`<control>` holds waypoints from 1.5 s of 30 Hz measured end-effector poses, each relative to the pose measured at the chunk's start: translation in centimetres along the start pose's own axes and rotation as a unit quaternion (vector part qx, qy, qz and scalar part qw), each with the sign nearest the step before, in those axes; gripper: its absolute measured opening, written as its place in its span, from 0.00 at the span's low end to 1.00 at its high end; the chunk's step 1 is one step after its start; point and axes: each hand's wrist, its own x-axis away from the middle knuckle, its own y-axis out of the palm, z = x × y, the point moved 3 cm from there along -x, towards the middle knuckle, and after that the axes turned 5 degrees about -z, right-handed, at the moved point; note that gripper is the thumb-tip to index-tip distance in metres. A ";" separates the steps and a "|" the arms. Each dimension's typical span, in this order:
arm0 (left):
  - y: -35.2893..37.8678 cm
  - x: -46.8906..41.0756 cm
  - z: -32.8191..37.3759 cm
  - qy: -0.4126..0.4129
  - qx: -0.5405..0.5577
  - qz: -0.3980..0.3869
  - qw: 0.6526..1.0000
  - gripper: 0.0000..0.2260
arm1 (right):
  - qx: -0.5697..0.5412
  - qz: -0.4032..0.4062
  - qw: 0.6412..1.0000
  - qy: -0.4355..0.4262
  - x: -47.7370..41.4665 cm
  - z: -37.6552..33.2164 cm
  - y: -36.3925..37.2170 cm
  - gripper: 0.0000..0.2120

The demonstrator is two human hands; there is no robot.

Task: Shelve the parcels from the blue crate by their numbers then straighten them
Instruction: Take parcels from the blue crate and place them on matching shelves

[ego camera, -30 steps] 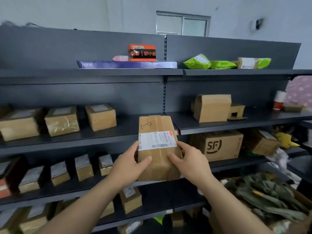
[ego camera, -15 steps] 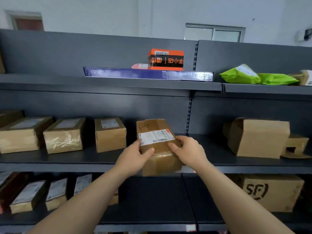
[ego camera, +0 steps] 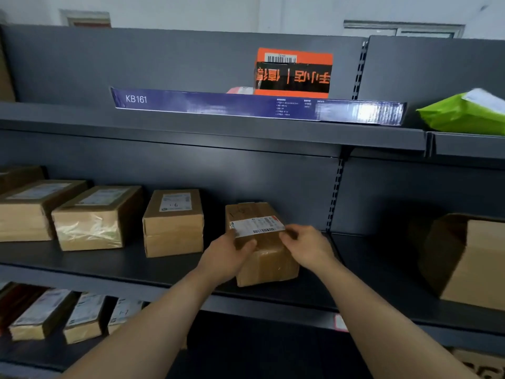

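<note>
A brown cardboard parcel [ego camera: 269, 265] with a white barcode label on top sits on the middle shelf [ego camera: 164, 265], right of a row of similar boxes. My left hand [ego camera: 228, 257] grips its left side, thumb on top near the label. My right hand [ego camera: 307, 246] grips its right side, fingers curled on the top edge. The nearest neighbour is a taped box [ego camera: 173, 222] with a handwritten number on its label. The blue crate is out of view.
Two more brown boxes [ego camera: 90, 217] stand further left. An open carton [ego camera: 464, 258] lies at the right of the same shelf. The top shelf carries a long blue KB161 box [ego camera: 257, 106], an orange box [ego camera: 293, 72] and a green bag [ego camera: 461, 113]. Small parcels [ego camera: 41, 313] fill the lower shelf.
Both hands carried the parcel up and forward from in front of the shelf edge and set it onto the middle shelf. The view moved closer and to the left.
</note>
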 end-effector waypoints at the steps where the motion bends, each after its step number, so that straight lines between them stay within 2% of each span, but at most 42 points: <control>1: 0.2 -0.4 -0.1 -0.004 -0.007 -0.005 1.000 0.22 | -0.001 -0.007 1.000 0.000 -0.5 0.3 0.2 0.16; 8: 0.7 -1.4 -0.8 -0.021 -0.038 -0.007 0.999 0.31 | 0.005 -0.003 1.000 -0.029 -2.0 1.1 1.1 0.15; 14: -0.3 0.1 0.9 0.047 -0.233 0.076 0.968 0.22 | 0.089 0.051 0.990 -0.102 -0.4 -0.3 0.1 0.16; 17: -1.0 1.2 2.1 0.101 -0.263 0.098 0.955 0.19 | 0.107 0.084 0.982 -0.134 1.7 -1.2 -0.7 0.16; 21: -1.7 2.9 3.5 0.172 -0.279 0.106 0.939 0.18 | 0.137 0.120 0.975 -0.131 4.8 -1.8 -1.6 0.14; 26: -1.6 6.0 4.0 0.228 -0.270 0.062 0.934 0.21 | 0.167 0.150 0.972 -0.071 10.7 -2.3 -2.3 0.16; 33: -0.2 13.1 4.3 0.309 -0.211 -0.040 0.926 0.21 | 0.215 0.174 0.960 0.044 22.4 -3.3 -1.5 0.21; 40: 4.3 22.9 6.2 0.398 -0.166 -0.149 0.890 0.23 | 0.254 0.192 0.925 0.207 38.3 -3.0 -0.6 0.21; 45: 7.9 32.2 9.8 0.478 -0.129 -0.208 0.843 0.22 | 0.244 0.207 0.889 0.328 51.4 -2.6 -0.9 0.23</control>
